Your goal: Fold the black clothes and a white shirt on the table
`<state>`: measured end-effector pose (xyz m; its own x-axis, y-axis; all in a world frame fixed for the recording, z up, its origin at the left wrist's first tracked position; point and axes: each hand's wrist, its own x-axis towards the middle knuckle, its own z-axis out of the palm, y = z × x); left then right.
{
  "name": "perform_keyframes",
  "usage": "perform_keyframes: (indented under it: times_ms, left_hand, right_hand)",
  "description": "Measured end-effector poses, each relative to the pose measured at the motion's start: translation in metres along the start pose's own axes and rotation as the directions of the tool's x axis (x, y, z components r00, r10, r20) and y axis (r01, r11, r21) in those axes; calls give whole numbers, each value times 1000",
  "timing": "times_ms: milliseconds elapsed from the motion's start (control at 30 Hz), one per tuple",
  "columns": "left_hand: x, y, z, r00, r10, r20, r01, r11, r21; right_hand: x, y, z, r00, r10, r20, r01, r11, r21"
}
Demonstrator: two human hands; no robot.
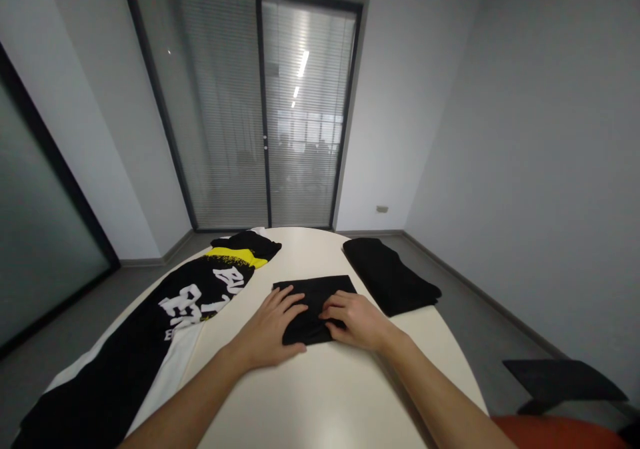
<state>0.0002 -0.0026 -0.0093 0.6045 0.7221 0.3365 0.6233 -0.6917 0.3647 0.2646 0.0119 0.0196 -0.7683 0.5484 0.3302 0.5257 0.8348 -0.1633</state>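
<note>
A small black folded cloth (314, 296) lies on the white oval table (325, 396) in front of me. My left hand (270, 329) rests flat on the cloth's left part, fingers stretched out and slightly apart. My right hand (356, 319) lies on the cloth's right edge, its fingers curled down onto the fabric as if pinching it. Both forearms reach in from the bottom of the view.
A black garment with white lettering and a yellow band (165, 316) is spread along the table's left side. A folded black pile (390, 276) sits at the right far edge. A dark chair part (560, 379) and an orange seat (555, 432) are at lower right. Glass doors with blinds (260, 109) stand behind.
</note>
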Motion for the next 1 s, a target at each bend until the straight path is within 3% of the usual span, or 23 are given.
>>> perform_keyframes:
  times_ms: [233,333,467,567,667,800,1000]
  left_hand:
    - [-1,0,-2,999,19,25,-19,1000,-3]
    - [-3,-1,-5,999,19,35,-18,999,-35]
    - [-3,-1,-11,998,10,55,-4,994,-113]
    - [0,-3,-11,998,-28,57,34,993,-113]
    - [1,-6,-3,997,-71,31,72,996,-59]
    - [-3,-9,6,997,-69,37,71,997,-37]
    - [1,-3,-12,998,-56,0,56,998,-20]
  right_hand:
    - [-1,-6,2,997,67,38,-69,997,42]
    - [0,-10,-3,994,105,28,-108,983,146]
    - [0,-5,-5,953,301,-43,-272,905,327]
    - [-3,4,0,928,351,-122,-304,906,296]
    - [-8,11,8,932,362,-13,-353,915,194]
    - [-15,17,15,901,395,181,-424,891,165]
    - [-15,18,6,922,307,233,-345,928,142]
